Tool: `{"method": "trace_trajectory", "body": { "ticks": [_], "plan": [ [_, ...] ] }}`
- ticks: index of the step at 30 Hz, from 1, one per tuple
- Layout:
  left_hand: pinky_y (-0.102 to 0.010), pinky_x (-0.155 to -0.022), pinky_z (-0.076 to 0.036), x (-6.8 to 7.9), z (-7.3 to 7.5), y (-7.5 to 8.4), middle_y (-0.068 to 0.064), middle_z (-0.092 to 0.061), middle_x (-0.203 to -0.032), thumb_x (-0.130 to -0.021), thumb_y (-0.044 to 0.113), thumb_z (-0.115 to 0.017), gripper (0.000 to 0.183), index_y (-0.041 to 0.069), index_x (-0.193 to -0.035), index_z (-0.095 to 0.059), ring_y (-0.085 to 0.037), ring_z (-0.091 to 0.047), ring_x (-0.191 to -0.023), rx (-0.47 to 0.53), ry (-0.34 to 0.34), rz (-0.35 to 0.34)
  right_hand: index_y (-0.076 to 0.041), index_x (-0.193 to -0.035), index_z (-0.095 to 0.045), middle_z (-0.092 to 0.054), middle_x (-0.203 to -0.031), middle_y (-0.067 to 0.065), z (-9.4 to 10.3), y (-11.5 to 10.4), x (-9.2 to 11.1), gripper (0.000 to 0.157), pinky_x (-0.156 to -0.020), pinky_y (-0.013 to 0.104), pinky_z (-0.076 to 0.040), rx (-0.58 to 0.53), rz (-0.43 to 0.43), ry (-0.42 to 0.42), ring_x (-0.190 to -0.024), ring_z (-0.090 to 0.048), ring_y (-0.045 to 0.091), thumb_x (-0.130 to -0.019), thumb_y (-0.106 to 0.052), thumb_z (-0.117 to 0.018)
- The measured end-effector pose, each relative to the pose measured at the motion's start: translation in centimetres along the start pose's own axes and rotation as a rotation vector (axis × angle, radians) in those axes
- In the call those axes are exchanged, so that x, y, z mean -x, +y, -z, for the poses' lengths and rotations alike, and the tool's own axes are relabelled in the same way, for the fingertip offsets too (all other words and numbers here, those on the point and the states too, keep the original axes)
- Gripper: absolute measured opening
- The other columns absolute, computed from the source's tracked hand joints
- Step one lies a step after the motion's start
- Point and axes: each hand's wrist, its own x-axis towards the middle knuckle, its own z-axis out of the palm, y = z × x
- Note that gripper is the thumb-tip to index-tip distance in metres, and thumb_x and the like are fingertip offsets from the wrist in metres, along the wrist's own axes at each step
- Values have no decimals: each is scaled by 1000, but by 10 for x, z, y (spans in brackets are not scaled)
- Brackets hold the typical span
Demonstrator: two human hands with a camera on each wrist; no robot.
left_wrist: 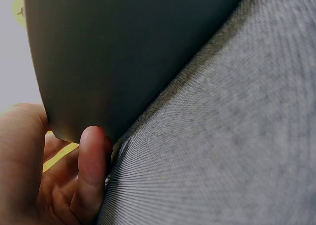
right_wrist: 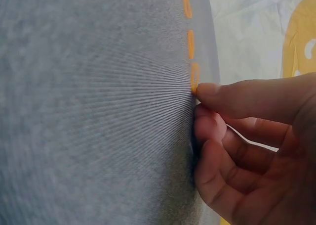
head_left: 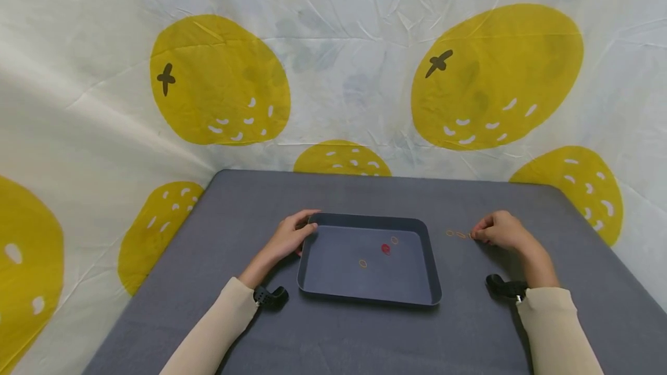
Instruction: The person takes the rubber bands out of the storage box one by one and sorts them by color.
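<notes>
A dark grey rectangular tray (head_left: 372,221) rests on the table, and my left hand (head_left: 286,236) grips its left wall near the far corner. In the left wrist view the thumb and fingers (left_wrist: 91,156) are around the tray's corner. Inside the tray lie red rubber bands (head_left: 385,249) in a small bunch and two separate orange rubber bands. Right of the tray, orange rubber bands (right_wrist: 191,44) lie in a short row on the cloth. My right hand (head_left: 501,230) pinches the rightmost orange rubber band (right_wrist: 194,72) at its edge, fingers curled against the tabletop.
A grey cloth (head_left: 344,340) covers the table. Behind it hangs a pale curtain (head_left: 354,91) printed with yellow fruit. A black wrist device (head_left: 271,298) sits on the left wrist and another (head_left: 505,287) on the right.
</notes>
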Motion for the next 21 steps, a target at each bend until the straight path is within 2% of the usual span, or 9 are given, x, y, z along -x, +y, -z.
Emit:
{"method": "trace_trajectory", "body": {
  "ticks": [6, 10, 15, 21],
  "plan": [
    [-41, -41, -52, 0, 1, 3, -15, -51, -141, -98, 32, -56, 41, 28, -139, -52, -22, -51, -41, -4, 0, 6, 4, -94, -73, -70, -82, 7, 4, -3, 0, 19, -60, 28, -51, -5, 12, 2, -72, -57, 14, -89, -11, -63],
    [-42, -43, -53, 4, 4, 16, -19, -50, -140, -99, 25, -54, 42, 21, -141, -50, -18, -49, -39, -16, -17, 10, 3, -99, -73, -69, -84, 7, 8, -15, 1, 23, -60, 28, -49, 21, 22, 37, -72, -57, 14, -89, -16, -64],
    [-40, -43, -53, 13, 8, 36, -22, -51, -139, -99, 21, -54, 42, 16, -141, -50, -16, -49, -40, -2, -39, -8, 0, -100, -73, -71, -91, 10, 10, -50, 4, 24, -62, 29, -48, 40, 94, 88, -74, -58, 14, -90, -20, -65],
    [-41, -44, -54, 15, 9, 40, -22, -48, -142, -99, 22, -54, 43, 16, -141, -50, -17, -50, -41, 1, -54, 1, -5, -98, -74, -72, -91, 6, 3, -101, 5, 17, -66, 30, -51, 35, 234, 106, -78, -63, 15, -90, -19, -68]
  ]
}}
